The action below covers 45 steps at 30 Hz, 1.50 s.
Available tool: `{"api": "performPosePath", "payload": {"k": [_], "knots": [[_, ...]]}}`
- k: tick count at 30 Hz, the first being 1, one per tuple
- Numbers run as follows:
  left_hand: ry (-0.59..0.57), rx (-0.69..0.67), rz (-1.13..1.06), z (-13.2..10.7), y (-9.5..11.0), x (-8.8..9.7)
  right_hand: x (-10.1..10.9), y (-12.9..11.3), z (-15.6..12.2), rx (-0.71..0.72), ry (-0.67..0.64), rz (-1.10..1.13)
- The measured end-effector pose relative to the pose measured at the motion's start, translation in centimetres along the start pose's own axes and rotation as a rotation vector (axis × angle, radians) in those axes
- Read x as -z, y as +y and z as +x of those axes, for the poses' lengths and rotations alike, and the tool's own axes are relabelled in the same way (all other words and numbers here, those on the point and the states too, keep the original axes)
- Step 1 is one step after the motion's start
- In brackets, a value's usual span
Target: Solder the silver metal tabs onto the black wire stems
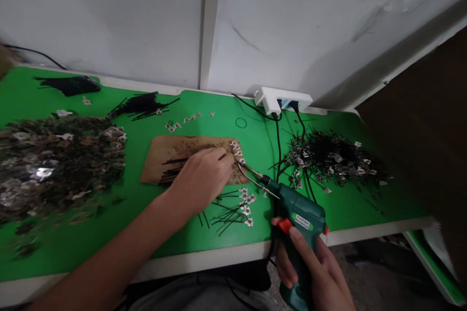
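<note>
While the left hand [204,175] rests curled on the brown board [160,155], fingertips pinching what looks like a thin black wire [175,161] beside a row of small metal pieces [237,149], the right hand [310,267] is closed around the grip of a green soldering gun [297,214], one finger lying on its orange trigger. The gun's tip [243,167] sits at the board's right edge, just beside the left fingertips. That closeness is the risk: a small slip of either hand could bring the hot tip against skin, or push the tiny piece out of line so the joint fails. The gun's black cord [278,146] runs back across the work to a white power strip [282,99] and could drag loose parts. Finished wires with metal ends [237,209] lie near the front edge. The green mat [138,233] carries a big heap of metal scraps [54,160] at left and a tangled pile [328,158] at right, against a plain white wall [109,14]
</note>
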<state>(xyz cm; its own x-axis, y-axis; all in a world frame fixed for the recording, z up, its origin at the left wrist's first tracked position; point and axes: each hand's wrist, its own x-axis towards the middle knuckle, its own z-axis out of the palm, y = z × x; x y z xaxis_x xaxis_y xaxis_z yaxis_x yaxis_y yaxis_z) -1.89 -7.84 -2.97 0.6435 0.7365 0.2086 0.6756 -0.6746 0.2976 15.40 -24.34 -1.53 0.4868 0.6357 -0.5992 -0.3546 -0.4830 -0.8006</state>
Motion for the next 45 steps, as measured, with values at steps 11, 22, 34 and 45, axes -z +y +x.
{"api": "performPosePath", "payload": {"k": [11, 22, 34, 45], "knots": [[0.006, 0.011, -0.018, -0.1, -0.1, -0.3, -0.2, -0.1, 0.1, 0.016, -0.035, -0.014], [0.031, 0.002, -0.017, -0.1, -0.2, -0.4, 0.0, 0.0, 0.0, 0.036, -0.042, -0.017], [0.009, 0.021, -0.033, 0.0, -0.3, -0.4, -0.5, 0.6, -0.2, 0.097, -0.015, -0.010], [-0.005, 0.025, -0.030, 0.0, -0.2, -0.3, 0.4, 1.2, 0.1, 0.172, 0.036, 0.039]]}}
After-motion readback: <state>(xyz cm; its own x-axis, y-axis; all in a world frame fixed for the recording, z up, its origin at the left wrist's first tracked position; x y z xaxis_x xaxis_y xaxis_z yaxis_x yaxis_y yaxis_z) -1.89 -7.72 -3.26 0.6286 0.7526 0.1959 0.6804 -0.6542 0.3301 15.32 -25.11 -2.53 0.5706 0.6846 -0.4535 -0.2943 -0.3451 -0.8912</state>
